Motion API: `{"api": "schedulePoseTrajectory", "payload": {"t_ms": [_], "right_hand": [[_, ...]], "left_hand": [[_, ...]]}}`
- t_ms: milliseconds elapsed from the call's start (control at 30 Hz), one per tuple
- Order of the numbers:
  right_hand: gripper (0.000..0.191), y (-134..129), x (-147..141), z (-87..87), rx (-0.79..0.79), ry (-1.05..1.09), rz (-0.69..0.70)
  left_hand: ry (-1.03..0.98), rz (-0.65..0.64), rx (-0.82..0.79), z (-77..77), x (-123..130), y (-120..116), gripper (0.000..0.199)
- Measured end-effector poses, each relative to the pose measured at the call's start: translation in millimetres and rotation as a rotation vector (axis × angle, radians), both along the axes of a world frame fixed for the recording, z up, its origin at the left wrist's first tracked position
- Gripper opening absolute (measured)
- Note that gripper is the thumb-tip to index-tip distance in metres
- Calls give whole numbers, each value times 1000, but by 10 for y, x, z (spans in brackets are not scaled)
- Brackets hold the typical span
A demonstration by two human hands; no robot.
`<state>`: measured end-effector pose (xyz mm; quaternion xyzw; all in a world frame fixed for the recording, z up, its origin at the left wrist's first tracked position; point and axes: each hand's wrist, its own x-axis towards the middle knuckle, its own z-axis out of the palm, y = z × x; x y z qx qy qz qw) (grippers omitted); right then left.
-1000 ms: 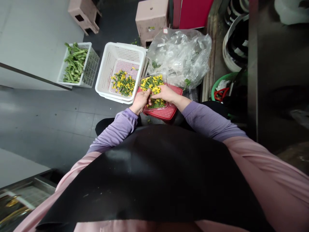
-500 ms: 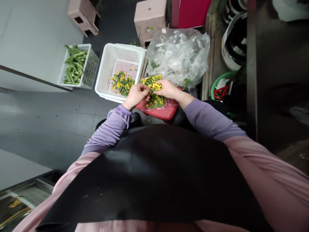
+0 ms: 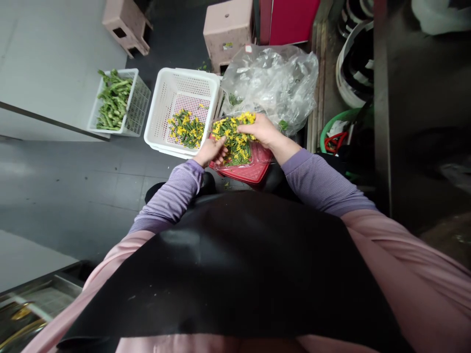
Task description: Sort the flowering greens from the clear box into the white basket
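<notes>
A clear plastic tray (image 3: 241, 164) heaped with yellow-flowered green stems (image 3: 235, 142) rests on a red textured surface (image 3: 250, 172) in front of me. At the tray's left edge is my left hand (image 3: 210, 151), thumb apart from its loosely curled fingers, with nothing visible between them. My right hand (image 3: 263, 130) grips some yellow-flowered stems over the heap's far right side, its thumb lying across them. More of these stems lie in the white perforated basket (image 3: 156, 105) on the left.
Thick green stalks (image 3: 115, 100) fill a smaller white basket (image 3: 140, 110) farther left. A crumpled clear plastic bag (image 3: 272, 78) lies beyond my right hand. Pink stools (image 3: 228, 27) stand at the back; a green tub (image 3: 326, 132) is at the right.
My left hand has moved slightly left and down, its thumb and fingers parting from a pinch. My right hand has moved slightly right, with flowering stems in its grip.
</notes>
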<state>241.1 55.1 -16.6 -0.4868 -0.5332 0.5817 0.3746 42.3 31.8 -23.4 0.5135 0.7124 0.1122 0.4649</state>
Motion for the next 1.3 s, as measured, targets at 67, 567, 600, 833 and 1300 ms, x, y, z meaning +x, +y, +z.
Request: {"api": "schedulePoseTrajectory", "payload": {"t_ms": [67,567,600,833,1300], "right_hand": [[19,23,8,13,-121,79,-75],[29,13,-67,-164,-322,203,-188],[30,10,-76,-164,-313,208,-196],[35,3,-90,-185,-200,79,-165],[23,-94,-178,-292,-220,60,0]], "left_hand": [[253,-70,83,-179,71,33,36],[483,-167,107,-441,193,75,25],[472,-164,97,-479,212,72,24],[393,49,143,-739,325,156,22],[337,-221,396,-66,349,-288,9]]}}
